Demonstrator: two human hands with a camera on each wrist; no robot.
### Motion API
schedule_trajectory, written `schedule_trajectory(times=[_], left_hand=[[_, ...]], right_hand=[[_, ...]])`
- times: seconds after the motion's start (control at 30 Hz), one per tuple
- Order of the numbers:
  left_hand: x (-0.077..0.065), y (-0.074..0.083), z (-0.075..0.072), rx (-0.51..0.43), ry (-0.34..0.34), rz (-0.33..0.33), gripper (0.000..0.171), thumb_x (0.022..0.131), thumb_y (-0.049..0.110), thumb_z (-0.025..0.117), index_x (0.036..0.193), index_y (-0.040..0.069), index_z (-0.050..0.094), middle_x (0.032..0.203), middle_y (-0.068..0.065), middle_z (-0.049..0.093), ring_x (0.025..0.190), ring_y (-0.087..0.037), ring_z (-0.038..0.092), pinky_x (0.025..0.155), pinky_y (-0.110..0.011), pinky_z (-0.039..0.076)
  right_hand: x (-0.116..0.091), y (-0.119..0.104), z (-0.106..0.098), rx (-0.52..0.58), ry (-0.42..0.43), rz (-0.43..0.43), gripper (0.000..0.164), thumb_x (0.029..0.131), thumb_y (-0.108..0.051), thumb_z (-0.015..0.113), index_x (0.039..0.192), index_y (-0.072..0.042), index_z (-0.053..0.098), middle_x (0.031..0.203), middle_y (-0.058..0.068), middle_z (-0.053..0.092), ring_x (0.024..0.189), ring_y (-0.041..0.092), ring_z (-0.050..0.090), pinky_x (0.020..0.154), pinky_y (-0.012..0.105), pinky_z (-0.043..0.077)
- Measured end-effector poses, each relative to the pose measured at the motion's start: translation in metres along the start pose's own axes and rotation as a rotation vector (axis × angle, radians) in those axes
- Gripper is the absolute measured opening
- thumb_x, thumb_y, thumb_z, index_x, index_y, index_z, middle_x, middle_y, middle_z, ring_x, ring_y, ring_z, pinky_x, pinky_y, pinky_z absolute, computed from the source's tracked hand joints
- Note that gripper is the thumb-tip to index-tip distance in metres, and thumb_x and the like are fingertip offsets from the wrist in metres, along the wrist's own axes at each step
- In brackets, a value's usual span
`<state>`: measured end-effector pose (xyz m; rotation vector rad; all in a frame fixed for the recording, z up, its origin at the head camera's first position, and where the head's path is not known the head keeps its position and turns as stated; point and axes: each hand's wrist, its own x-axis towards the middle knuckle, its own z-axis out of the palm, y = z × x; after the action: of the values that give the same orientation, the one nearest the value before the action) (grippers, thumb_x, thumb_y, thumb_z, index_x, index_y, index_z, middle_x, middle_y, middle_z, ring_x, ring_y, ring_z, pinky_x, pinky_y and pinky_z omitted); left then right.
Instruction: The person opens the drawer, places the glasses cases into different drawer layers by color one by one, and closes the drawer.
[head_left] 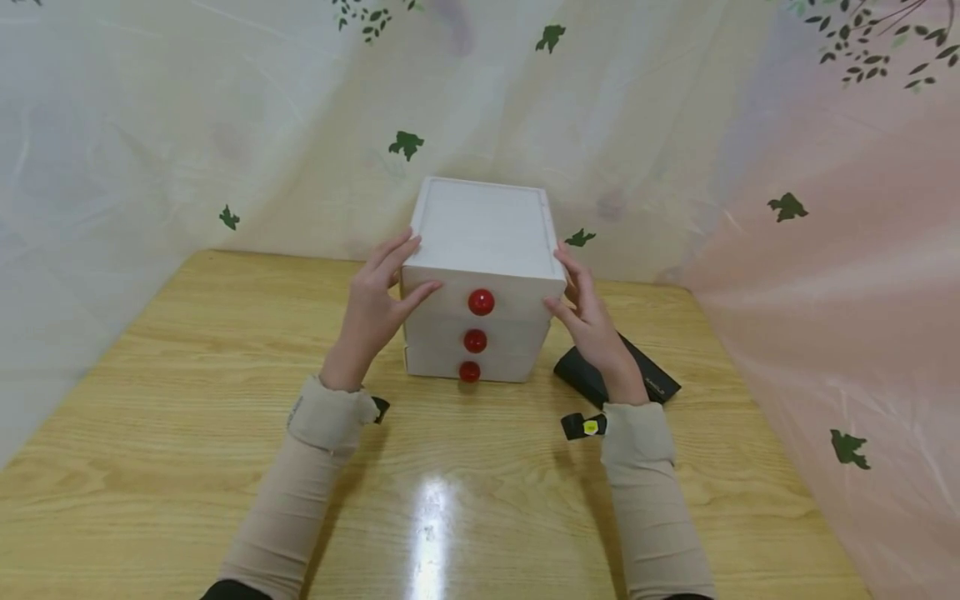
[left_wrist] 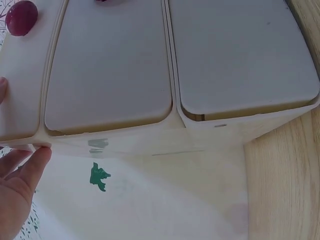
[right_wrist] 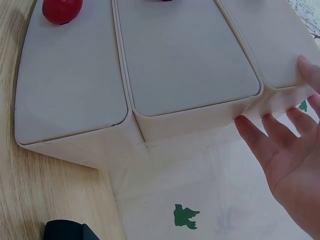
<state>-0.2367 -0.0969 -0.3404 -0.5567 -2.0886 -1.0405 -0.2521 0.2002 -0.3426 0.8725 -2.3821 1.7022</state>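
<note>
A white three-tier drawer box (head_left: 483, 233) stands near the back of the table, with three round red knobs (head_left: 481, 302) in a column down its front. My left hand (head_left: 372, 304) touches its upper left corner, the thumb on the top drawer's front and the straight fingers along the side. On the opposite side my right hand (head_left: 592, 321) rests its thumb near the front right edge. In the right wrist view the spread fingertips (right_wrist: 245, 122) press the side wall. Seams between the stacked tiers (left_wrist: 110, 70) show in the left wrist view.
A flat black case (head_left: 652, 375) with small lettering lies right of the box, partly behind my right forearm. The wooden table (head_left: 187, 433) extends in front and to both sides. A pale curtain (head_left: 300, 150) with green leaf prints hangs behind and at the right.
</note>
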Motion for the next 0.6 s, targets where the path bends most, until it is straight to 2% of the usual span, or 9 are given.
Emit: schedule_trajectory(times=[0.17, 0.43, 0.6], left_hand=[[-0.0003, 0.0032, -0.001, 0.01, -0.005, -0.019, 0.058, 0.079, 0.016, 0.08, 0.131, -0.001, 0.058, 0.14, -0.018, 0.053, 0.125, -0.034, 0.055, 0.085, -0.046, 0.058], [-0.0013, 0.0036, 0.002, 0.052, 0.006, 0.007, 0.059, 0.08, 0.018, 0.079, 0.131, -0.001, 0.057, 0.14, -0.02, 0.053, 0.126, -0.034, 0.055, 0.086, -0.043, 0.058], [-0.0016, 0.0022, 0.0017, 0.04, 0.011, -0.002, 0.058, 0.081, 0.018, 0.079, 0.131, -0.001, 0.057, 0.14, -0.019, 0.053, 0.127, -0.034, 0.054, 0.09, -0.044, 0.056]], right_hand=[[0.0004, -0.0013, 0.0011, -0.009, -0.003, -0.006, 0.058, 0.101, -0.008, 0.048, 0.152, -0.014, 0.02, 0.165, -0.003, 0.001, 0.152, 0.027, 0.009, 0.115, 0.065, 0.024], [0.0025, 0.0, 0.0001, -0.002, -0.008, -0.001, 0.058, 0.102, -0.01, 0.046, 0.153, -0.016, 0.018, 0.164, -0.011, 0.0, 0.15, 0.035, 0.014, 0.113, 0.064, 0.028], [0.004, 0.0016, 0.001, -0.001, -0.008, -0.002, 0.058, 0.102, -0.01, 0.046, 0.153, -0.017, 0.018, 0.164, -0.011, 0.001, 0.15, 0.034, 0.015, 0.114, 0.064, 0.027]])
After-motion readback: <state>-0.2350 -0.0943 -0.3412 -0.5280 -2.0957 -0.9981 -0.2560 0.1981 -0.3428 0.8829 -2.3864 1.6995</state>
